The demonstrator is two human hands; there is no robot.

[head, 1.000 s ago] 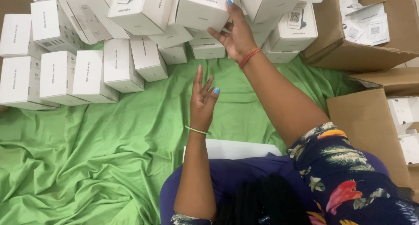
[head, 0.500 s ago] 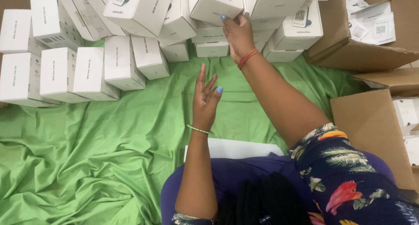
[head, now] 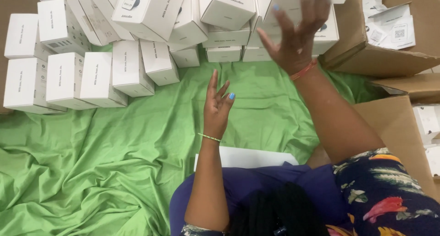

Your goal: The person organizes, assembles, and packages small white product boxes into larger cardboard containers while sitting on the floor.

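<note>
Single head view, steep downward look from above person's own head, close range, facing green cloth (head: 91, 162), stacked white boxes (head: 123, 71).

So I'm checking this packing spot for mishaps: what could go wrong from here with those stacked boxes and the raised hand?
1. The white boxes at the top are piled loosely, several tilted; the open right hand held in front of them could knock one so it slides down.
2. The green cloth is heavily wrinkled, so the upright boxes in the row may stand unsteadily and tip.
3. The left hand is open and holds nothing, so it might not catch a falling box.
</note>
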